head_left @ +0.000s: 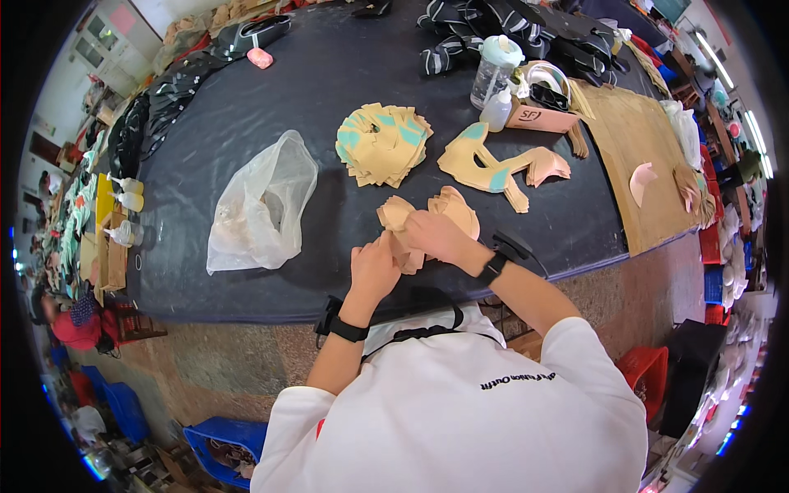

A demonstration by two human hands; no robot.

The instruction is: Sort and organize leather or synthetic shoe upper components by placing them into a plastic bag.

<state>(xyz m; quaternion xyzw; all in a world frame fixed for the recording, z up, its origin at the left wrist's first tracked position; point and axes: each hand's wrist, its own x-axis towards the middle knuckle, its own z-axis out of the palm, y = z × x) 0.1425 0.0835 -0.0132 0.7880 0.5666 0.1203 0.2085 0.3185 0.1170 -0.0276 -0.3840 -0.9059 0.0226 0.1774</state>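
Observation:
At the near side of the dark table, my left hand (374, 267) and my right hand (440, 236) are close together. Both are closed on a thin tan cut piece (408, 260) of leather-like sheet, partly hidden by the fingers. More tan curved pieces (457, 210) lie just beyond my right hand. Farther off sits a round, fanned-out pile of tan pieces with teal patches (383, 149). To its right lies a stack of curved tan pieces with teal patches (477, 168), with pinkish pieces (546, 167) beside it. A translucent plastic bag (267, 209) stands left of my hands.
A water bottle (496, 72), a small squeeze bottle (496, 111) and a pink carton (542, 118) stand at the far right. A brown board (637, 172) covers the table's right end. Black strapped items (485, 29) are heaped at the back. Glue-type bottles (127, 200) line the left edge.

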